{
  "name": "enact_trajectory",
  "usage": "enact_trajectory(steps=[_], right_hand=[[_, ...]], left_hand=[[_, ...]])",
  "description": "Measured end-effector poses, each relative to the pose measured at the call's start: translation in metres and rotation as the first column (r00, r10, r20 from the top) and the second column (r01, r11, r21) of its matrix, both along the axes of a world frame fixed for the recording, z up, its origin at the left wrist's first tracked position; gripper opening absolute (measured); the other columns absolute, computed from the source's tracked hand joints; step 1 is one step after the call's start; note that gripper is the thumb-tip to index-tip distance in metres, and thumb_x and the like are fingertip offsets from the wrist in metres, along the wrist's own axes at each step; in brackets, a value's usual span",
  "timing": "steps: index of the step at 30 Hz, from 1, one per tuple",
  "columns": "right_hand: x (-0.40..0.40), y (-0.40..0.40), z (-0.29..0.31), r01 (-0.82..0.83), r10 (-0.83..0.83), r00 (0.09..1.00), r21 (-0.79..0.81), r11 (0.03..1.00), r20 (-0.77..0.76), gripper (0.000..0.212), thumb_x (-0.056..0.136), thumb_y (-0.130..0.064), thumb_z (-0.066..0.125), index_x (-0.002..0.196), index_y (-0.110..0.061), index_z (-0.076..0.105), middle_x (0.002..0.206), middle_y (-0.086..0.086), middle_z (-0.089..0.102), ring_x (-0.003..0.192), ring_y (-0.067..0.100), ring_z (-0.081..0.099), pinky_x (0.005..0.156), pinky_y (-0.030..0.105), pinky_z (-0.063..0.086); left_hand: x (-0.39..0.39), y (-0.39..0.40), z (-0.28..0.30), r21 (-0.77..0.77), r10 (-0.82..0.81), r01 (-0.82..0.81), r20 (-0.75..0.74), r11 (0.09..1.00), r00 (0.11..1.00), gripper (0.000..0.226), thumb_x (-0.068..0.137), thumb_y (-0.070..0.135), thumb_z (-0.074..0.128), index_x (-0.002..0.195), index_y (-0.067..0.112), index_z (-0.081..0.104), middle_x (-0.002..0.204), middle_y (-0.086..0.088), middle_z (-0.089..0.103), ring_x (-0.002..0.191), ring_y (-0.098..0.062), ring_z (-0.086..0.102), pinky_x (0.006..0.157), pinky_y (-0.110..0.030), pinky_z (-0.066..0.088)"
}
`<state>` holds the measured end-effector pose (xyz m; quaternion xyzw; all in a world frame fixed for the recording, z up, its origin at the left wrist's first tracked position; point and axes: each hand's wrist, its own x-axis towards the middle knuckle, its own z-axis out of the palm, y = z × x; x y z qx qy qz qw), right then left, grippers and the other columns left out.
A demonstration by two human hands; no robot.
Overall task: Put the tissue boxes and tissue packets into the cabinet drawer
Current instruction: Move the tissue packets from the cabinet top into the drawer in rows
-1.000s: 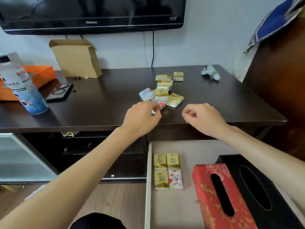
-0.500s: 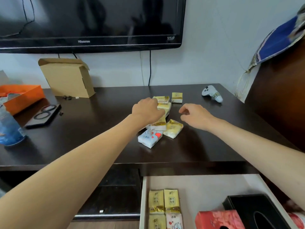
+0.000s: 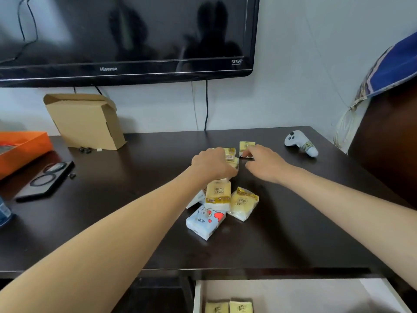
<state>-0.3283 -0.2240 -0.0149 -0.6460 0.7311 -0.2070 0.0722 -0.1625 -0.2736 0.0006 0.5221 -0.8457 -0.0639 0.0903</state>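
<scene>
Head view: beyond the blue-white cartoon tissue packet (image 3: 205,220) on the dark wooden cabinet top (image 3: 126,206), left hand (image 3: 213,164) closes over yellow packets (image 3: 230,153); right hand (image 3: 262,162) fingers touch another yellow packet (image 3: 246,146), grip unclear.

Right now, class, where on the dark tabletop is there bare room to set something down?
Bare: between cardboard box and tissue packets; also between packets and white controller. Crowded: the packets under both hands, and the left end by the orange tray.
</scene>
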Motion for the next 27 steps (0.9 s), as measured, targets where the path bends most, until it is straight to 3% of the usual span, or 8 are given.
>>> enact_trajectory(steps=[5,9,14,18,22,27], right_hand=[[0.006,-0.024,0.010,0.012,-0.012,1.000,-0.036,0.999,0.017,0.038,0.098,-0.012,0.048,0.135,-0.015,0.056,0.141,0.007,0.056,0.127,0.026,0.053,0.096,0.037,0.044],[0.016,-0.046,0.011,-0.028,0.028,0.999,-0.002,1.000,0.040,0.045,0.101,-0.014,0.051,0.146,-0.015,0.049,0.151,0.009,0.050,0.137,0.028,0.047,0.108,0.040,0.041],[0.043,-0.070,0.001,-0.066,0.077,0.994,0.143,0.988,-0.073,0.068,0.100,-0.039,0.058,0.158,-0.018,0.031,0.161,0.012,0.038,0.144,0.036,0.039,0.112,0.047,0.038],[0.051,-0.083,-0.011,0.016,0.006,0.987,0.139,0.990,-0.159,0.064,0.096,-0.048,0.060,0.148,-0.015,0.044,0.144,0.015,0.054,0.131,0.037,0.048,0.100,0.048,0.047],[0.054,-0.079,-0.014,0.009,-0.007,0.994,0.015,1.000,-0.113,0.049,0.094,-0.038,0.068,0.135,-0.016,0.053,0.132,0.012,0.058,0.117,0.031,0.055,0.093,0.044,0.049],[0.052,-0.048,-0.001,0.015,-0.029,0.998,-0.217,0.976,-0.060,0.029,0.103,-0.037,0.050,0.122,-0.017,0.060,0.118,0.004,0.066,0.097,0.022,0.061,0.069,0.037,0.046]], left_hand=[[0.026,0.005,0.025,-0.032,-0.063,0.059,-0.135,0.998,0.989,0.050,0.082,0.052,0.066,0.119,0.021,0.055,0.109,-0.001,0.062,0.093,-0.020,0.059,0.080,-0.038,0.054],[0.067,0.011,0.037,-0.056,-0.040,0.031,-0.157,0.998,0.987,0.051,0.084,0.055,0.065,0.120,0.021,0.054,0.109,0.000,0.062,0.090,-0.019,0.058,0.075,-0.034,0.053],[0.118,0.020,0.030,-0.023,0.062,-0.065,-0.128,0.998,0.990,0.054,0.086,0.051,0.060,0.128,0.020,0.048,0.118,-0.005,0.062,0.089,-0.020,0.053,0.070,-0.031,0.042],[0.138,0.030,0.020,0.022,0.095,-0.093,-0.150,0.995,0.984,0.055,0.088,0.049,0.058,0.132,0.020,0.045,0.124,-0.005,0.061,0.091,-0.020,0.052,0.075,-0.031,0.043],[0.142,0.039,0.013,0.022,0.092,-0.089,-0.224,0.996,0.970,0.054,0.089,0.046,0.058,0.134,0.019,0.044,0.124,-0.004,0.059,0.100,-0.021,0.056,0.081,-0.034,0.048],[0.133,0.054,0.001,0.048,0.087,-0.076,-0.320,0.996,0.943,0.059,0.088,0.044,0.063,0.137,0.021,0.041,0.128,-0.002,0.058,0.109,-0.020,0.057,0.087,-0.036,0.051]])
